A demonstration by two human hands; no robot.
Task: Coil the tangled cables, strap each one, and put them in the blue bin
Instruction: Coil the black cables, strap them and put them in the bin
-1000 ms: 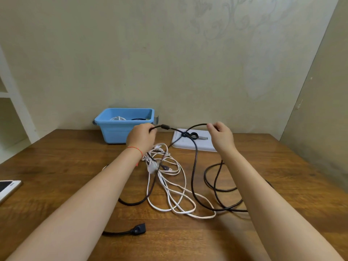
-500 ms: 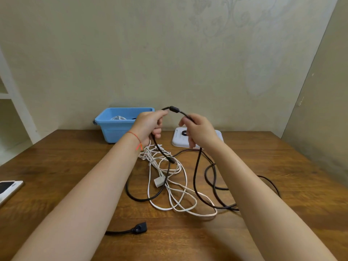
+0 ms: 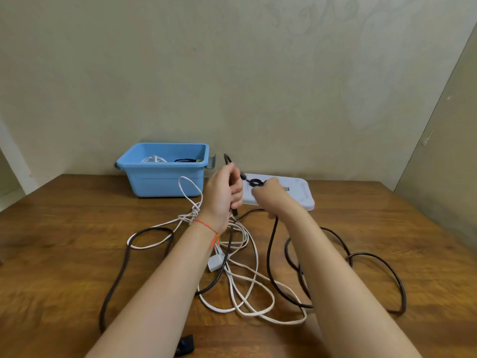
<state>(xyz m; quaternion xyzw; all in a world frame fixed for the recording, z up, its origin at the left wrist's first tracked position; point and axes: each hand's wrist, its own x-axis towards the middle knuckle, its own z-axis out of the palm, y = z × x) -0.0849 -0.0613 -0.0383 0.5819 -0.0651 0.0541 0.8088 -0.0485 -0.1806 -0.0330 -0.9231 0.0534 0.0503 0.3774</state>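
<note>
A long black cable [image 3: 269, 257] lies in loose loops across the wooden table [image 3: 64, 254], tangled with a white cable [image 3: 254, 280]. My left hand [image 3: 223, 192] grips a folded end of the black cable, a small loop sticking up above the fist. My right hand [image 3: 269, 196] holds the same cable just to the right, and the cord drops from it to the table. The blue bin [image 3: 165, 177] stands at the back left with a white coil and a black coil inside.
A white tray [image 3: 299, 195] with a black ring-shaped strap lies behind my right hand. The black cable's plug [image 3: 184, 344] rests near the front edge. Walls close the back and right sides; a white shelf edge shows at far left.
Both hands have come together near the white tray. The black cable end is now folded in my left hand, and the cable loops on the table have spread wider left and right.
</note>
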